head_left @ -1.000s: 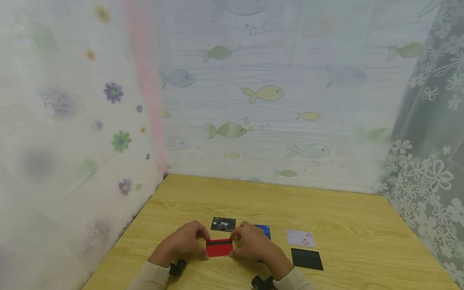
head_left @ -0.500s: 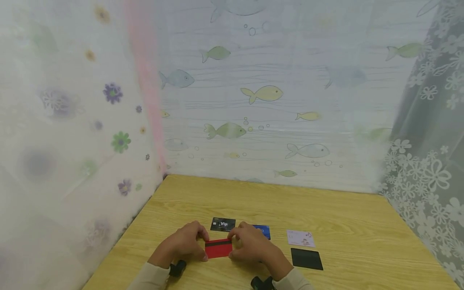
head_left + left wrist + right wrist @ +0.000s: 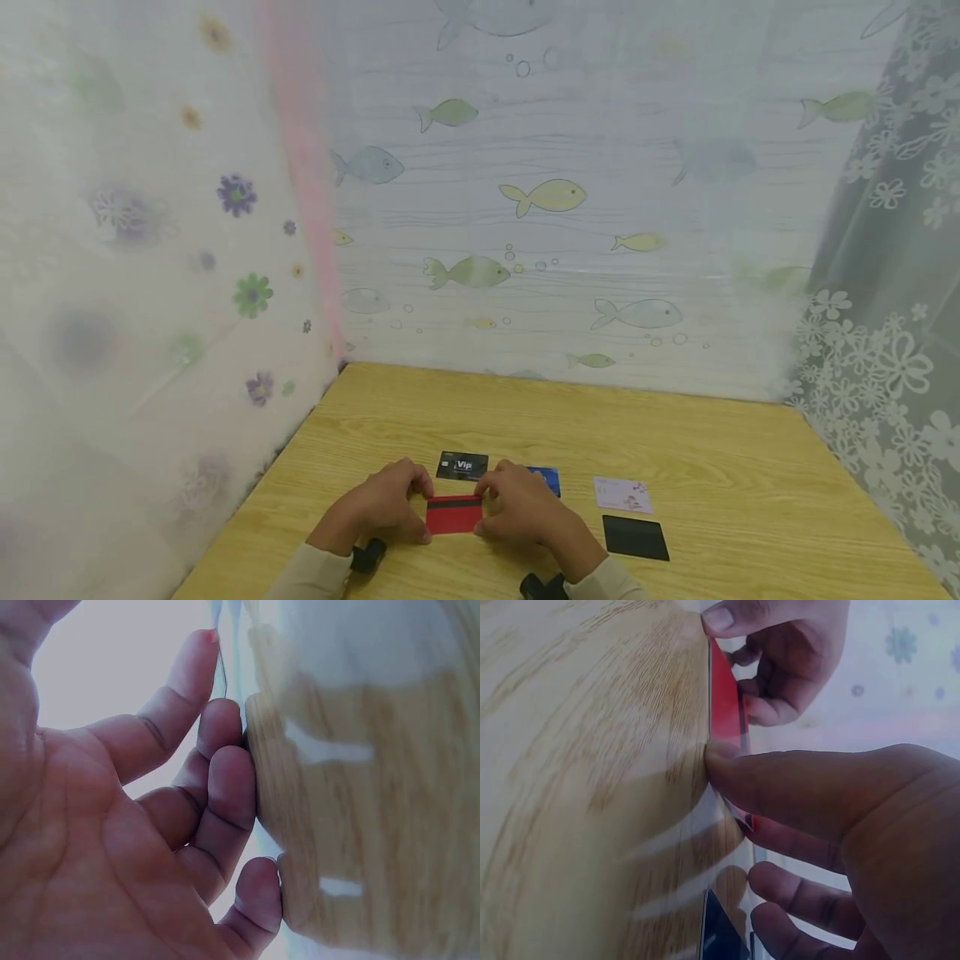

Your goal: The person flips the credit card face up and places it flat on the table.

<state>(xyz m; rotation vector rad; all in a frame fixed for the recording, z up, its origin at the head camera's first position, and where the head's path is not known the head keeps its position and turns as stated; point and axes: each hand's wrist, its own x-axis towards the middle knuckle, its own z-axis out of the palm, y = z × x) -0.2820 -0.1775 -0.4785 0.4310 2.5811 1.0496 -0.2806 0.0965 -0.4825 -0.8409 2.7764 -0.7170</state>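
A card (image 3: 454, 518) is between left hand (image 3: 384, 503) and right hand (image 3: 519, 505), the Vip card (image 3: 462, 467) on the table (image 3: 555, 417) behind.

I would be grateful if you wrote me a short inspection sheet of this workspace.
Surface: wood-grain table.
Job's things: red card, dark stripe along its far side, between the two hands.
Clutter: Vip card beyond the red card; blue card partly hidden by the right hand; pink card and, nearer the person, black card, both farther right.
Hands: left hand and right hand each pinch one end of the red card.
Cables: nothing seen.
Surroundings: fish-print drape behind, flower-print drape at left.
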